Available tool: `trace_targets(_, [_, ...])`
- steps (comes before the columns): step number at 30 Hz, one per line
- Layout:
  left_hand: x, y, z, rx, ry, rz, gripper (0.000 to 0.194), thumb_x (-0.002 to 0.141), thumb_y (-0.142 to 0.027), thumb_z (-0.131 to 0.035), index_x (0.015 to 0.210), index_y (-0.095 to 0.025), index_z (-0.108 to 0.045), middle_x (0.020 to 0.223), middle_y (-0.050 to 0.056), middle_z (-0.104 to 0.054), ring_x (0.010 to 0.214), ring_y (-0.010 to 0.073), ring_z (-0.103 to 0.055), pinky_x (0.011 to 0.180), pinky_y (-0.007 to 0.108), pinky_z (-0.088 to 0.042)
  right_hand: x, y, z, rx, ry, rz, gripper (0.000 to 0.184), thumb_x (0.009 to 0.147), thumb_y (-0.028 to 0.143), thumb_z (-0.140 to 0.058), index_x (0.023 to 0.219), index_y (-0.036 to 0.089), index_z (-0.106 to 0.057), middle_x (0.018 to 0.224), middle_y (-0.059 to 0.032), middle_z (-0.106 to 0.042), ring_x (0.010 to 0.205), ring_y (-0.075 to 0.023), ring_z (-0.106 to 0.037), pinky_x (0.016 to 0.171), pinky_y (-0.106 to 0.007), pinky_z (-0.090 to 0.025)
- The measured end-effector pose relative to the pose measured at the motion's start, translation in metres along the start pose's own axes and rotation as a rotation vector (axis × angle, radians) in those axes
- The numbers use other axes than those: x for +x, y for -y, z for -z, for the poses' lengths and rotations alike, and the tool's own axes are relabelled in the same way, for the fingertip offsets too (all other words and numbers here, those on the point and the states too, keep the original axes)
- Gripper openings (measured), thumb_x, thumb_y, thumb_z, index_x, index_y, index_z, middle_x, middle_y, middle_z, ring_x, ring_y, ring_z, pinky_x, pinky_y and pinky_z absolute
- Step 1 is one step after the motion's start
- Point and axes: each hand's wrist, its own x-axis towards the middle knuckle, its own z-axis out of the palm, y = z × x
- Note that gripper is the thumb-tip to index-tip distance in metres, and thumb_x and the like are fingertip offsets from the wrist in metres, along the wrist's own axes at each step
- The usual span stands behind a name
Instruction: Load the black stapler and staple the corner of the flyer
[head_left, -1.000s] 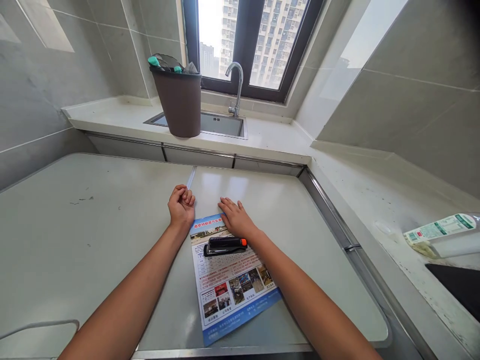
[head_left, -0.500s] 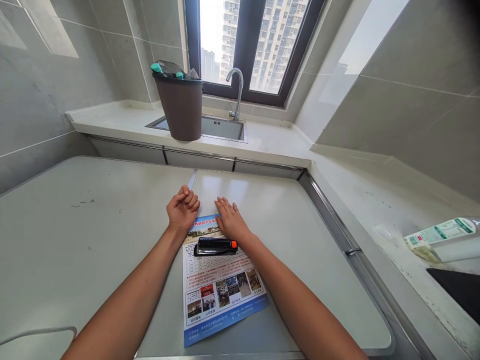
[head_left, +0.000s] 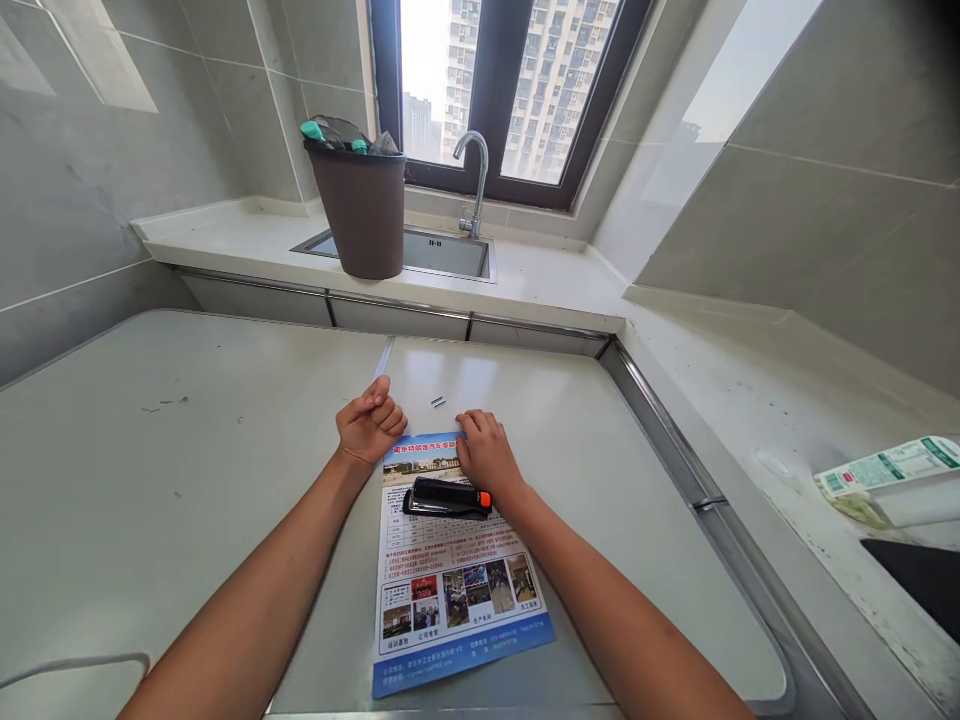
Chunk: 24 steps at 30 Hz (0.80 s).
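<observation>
Right hand (head_left: pixel 486 447) half open, left hand (head_left: pixel 371 422) fisted, any contents hidden from me; between their wrists the stapler (head_left: pixel 444 497) lies crosswise, orange end rightward.

Daylight is being admitted by the window (head_left: pixel 491 100), its left pane bleached. Below the window, soft glare is being reflected by the surface (head_left: pixel 600 450); far right of the window, the upper corner is being darkened.
</observation>
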Motion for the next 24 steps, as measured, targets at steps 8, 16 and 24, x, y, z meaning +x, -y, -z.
trace_targets(8, [0.001, 0.002, 0.002, -0.026, -0.124, 0.027, 0.029, 0.081, -0.028, -0.061, 0.067, -0.024, -0.036, 0.055, -0.011, 0.005, 0.043, 0.0097, 0.003, 0.040, 0.026, -0.012, 0.003, 0.003, 0.001, -0.062, 0.009, -0.014, 0.019, 0.100, 0.020, -0.049, 0.112, 0.021, -0.065, 0.117, -0.0117, -0.060, 0.108, -0.0271, -0.051, 0.090, -0.040, -0.040])
trace_targets(16, [0.001, 0.001, 0.002, -0.015, -0.054, -0.006, 0.032, 0.077, -0.026, -0.063, 0.068, -0.024, -0.032, 0.053, -0.011, 0.007, 0.043, 0.0091, 0.006, 0.040, 0.027, -0.008, 0.014, 0.027, -0.014, -0.153, -0.030, -0.173, 0.018, 0.098, 0.017, -0.049, 0.111, 0.021, -0.061, 0.116, -0.0142, -0.057, 0.107, -0.0299, -0.048, 0.087, -0.042, -0.040])
trace_targets(24, [0.000, 0.000, -0.004, -0.009, -0.077, -0.016, 0.034, 0.076, -0.025, -0.065, 0.068, -0.024, -0.032, 0.055, -0.011, 0.007, 0.044, 0.0094, 0.007, 0.040, 0.027, -0.010, 0.016, -0.007, 0.012, 0.091, -0.082, -0.159, 0.012, 0.100, 0.029, -0.053, 0.098, 0.021, -0.062, 0.104, -0.0077, -0.062, 0.099, -0.0230, -0.056, 0.085, -0.034, -0.043])
